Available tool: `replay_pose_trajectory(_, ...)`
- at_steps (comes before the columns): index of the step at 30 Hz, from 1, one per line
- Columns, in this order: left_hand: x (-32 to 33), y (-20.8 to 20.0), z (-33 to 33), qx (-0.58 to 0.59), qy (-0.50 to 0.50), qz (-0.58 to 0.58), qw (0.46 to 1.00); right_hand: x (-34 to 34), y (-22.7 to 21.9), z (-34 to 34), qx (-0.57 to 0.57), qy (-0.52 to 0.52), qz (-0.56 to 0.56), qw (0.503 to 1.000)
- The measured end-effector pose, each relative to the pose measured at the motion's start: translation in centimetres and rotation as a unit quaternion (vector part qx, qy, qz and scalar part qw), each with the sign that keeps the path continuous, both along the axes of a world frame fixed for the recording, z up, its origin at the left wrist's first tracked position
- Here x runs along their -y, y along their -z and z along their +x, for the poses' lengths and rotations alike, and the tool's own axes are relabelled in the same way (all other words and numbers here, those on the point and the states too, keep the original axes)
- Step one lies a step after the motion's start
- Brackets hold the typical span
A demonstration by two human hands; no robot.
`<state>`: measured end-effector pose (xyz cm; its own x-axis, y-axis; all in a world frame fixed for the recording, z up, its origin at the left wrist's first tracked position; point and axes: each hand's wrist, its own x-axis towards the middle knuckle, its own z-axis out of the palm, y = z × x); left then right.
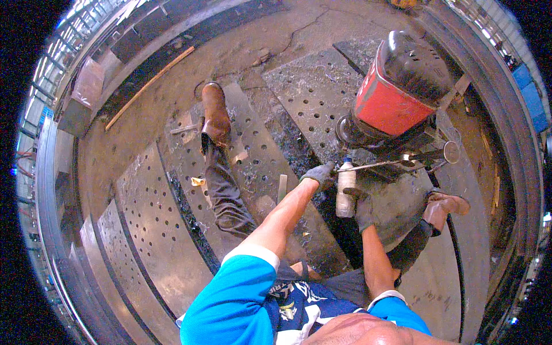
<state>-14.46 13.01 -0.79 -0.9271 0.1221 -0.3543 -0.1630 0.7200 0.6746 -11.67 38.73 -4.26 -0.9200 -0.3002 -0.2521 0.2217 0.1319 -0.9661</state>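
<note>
My right hand [364,210], in a dark grey glove, is wrapped round a whitish plastic bottle [345,198] with a blue cap. The bottle stands upright in the picture, its cap just below the drill's lower end. My left hand [319,174], gloved too, is closed beside the bottle's upper part; what its fingers hold, if anything, is hidden. A red and black drilling machine [384,95] is mounted over the perforated steel plate [307,95]. From its side a metal feed lever [374,166] reaches across the bottle toward my left hand.
Several drilled plates [152,201] lie side by side, strewn with metal shavings and separated by dark gaps. My boots [216,112] rest either side of the work. A black cable [457,253] runs at the right. Steel beams [489,75] border the area; a long wooden stick [149,88] lies far left.
</note>
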Motion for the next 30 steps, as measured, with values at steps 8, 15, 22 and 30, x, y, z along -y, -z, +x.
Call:
replay_pose_trajectory(8,0.1,1.1,-1.2,0.019,0.021,-0.006,1.000,-2.4,5.7,-2.0,-0.109,-0.044,0.008,0.993)
replay_pose_trajectory(15,-0.1,1.1,-0.7,-0.003,0.020,0.004,1.000,-1.8,3.5,-1.0,-0.030,-0.018,-0.030,0.999)
replay_pose_trajectory(22,0.0,1.3,-1.4,0.023,0.044,-0.007,0.999,-0.6,-0.2,0.3,-0.010,-0.002,-0.013,1.000)
replay_pose_trajectory(30,-0.7,-0.4,-1.2,0.009,0.015,0.010,1.000,-2.5,2.0,-0.9,0.007,-0.032,-0.012,0.999)
